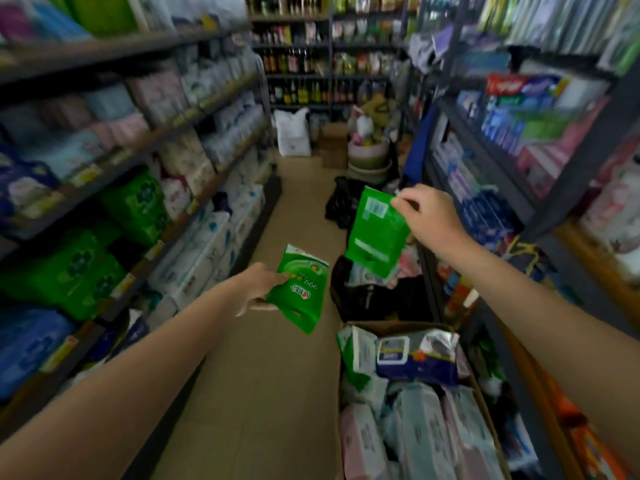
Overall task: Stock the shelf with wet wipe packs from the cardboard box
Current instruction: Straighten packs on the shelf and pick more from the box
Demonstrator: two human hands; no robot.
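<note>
Nearest, the cardboard box (485,403) on the floor holds many more packs, too jumbled to count. Above it two green wet wipe packs are in the air: the left hand (258,289) clamps one pack (299,289) by its side, the right hand (429,216) pinches another (377,233) by its top corner; better grip it fully before shelving. Beyond, shelves (194,109) line both sides

You can read "999" on the front of the green wet wipe pack (300,289) in your left hand (258,289), near the centre of the frame; the digits appear upside down, beside a small red-and-white logo too blurred to make out; the second green pack (377,230) in your right hand (429,216) shows a white barcode patch with no legible numbers; the shelf price tags and toothpaste boxes at upper right are too blurred to read.
</note>
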